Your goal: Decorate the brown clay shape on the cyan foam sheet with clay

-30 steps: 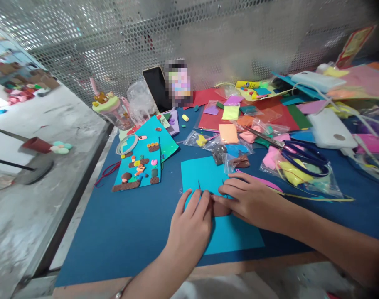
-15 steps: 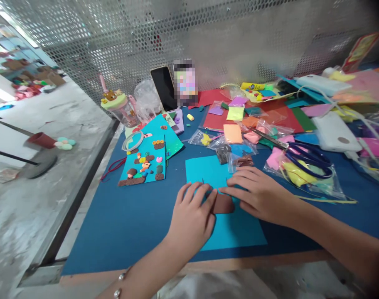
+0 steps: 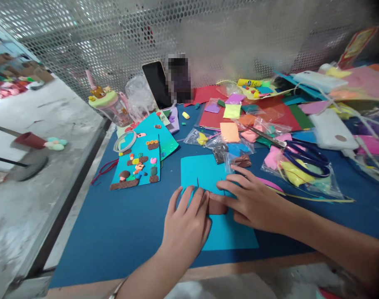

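A flat brown clay piece [image 3: 217,206] lies on a turquoise sheet [image 3: 205,172] on the dark blue table cover [image 3: 114,232]. My left hand [image 3: 185,222] rests on the sheet with its fingertips pressed against the clay's left edge. My right hand [image 3: 250,199] comes in from the right, fingers spread, its index finger on the clay's top edge. Two thin dark upright marks show in the sheet by my fingertips. Part of the clay is hidden under my fingers.
A finished turquoise card with clay figures [image 3: 138,166] lies to the left. Bags of coloured clay [image 3: 297,172], blue-handled scissors [image 3: 301,153], coloured sheets [image 3: 230,112], a phone [image 3: 156,85], a bear-lidded cup [image 3: 110,106] and a white power bank [image 3: 331,128] crowd the back and right. A perforated metal screen stands behind.
The view shifted slightly. My hands stay on the brown clay, with fingers pressing and shifting a little along its edges; the clay has stayed in place on the sheet.
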